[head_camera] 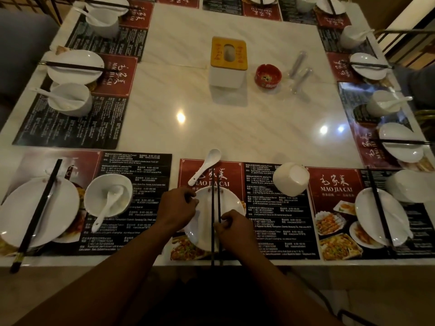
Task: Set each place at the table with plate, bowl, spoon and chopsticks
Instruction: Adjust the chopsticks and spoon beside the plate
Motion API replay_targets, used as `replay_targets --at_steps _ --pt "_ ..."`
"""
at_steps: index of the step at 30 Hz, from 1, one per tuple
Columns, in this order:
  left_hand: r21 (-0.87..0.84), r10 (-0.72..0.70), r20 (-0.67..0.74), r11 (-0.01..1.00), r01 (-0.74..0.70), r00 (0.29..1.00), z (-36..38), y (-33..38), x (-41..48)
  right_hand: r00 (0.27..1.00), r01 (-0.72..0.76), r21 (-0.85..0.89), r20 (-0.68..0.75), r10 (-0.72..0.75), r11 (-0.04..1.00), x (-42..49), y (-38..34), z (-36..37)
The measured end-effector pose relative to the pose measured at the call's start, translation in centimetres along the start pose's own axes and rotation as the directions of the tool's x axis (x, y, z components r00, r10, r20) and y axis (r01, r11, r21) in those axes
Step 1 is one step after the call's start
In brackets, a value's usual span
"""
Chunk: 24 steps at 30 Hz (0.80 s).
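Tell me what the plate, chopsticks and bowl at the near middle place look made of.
The plate: white and glossy, with a soft sheen; likely glazed ceramic, though melamine would look alike. The chopsticks: slim, black, dull finish; plastic or lacquered wood, cannot tell. The bowl: white, smooth; apparently the same ware as the plate.

A white tissue box (227, 69) with a yellow lid stands mid-tabletop (235, 128). Just right of it sits a red ashtray (267, 75), and farther right are 2 clear, blurred containers (297, 62). Red-and-black printed placemats (58, 123) ring it.
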<state>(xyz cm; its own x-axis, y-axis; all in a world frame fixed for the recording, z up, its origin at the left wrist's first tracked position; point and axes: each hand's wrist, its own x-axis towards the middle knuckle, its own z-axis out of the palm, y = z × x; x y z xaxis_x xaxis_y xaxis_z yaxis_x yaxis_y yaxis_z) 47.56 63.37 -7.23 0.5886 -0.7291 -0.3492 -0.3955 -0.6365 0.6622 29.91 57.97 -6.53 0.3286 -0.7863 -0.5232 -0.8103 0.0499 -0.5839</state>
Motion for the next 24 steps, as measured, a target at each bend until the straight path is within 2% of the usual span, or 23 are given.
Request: replay_targets --at_steps 4,24 --pt "0.035 0.022 -0.015 0.999 -0.021 1.0 -0.6 -1.2 0.0 1.0 0.007 -0.021 0.002 -0.007 1.0 -0.2 -0.5 0.8" --pt "-0.062 0.0 0.088 0.998 0.006 0.996 -1.0 -2.5 -0.5 0.999 -0.009 -0.055 0.04 0.012 0.998 -0.3 -0.7 1.2"
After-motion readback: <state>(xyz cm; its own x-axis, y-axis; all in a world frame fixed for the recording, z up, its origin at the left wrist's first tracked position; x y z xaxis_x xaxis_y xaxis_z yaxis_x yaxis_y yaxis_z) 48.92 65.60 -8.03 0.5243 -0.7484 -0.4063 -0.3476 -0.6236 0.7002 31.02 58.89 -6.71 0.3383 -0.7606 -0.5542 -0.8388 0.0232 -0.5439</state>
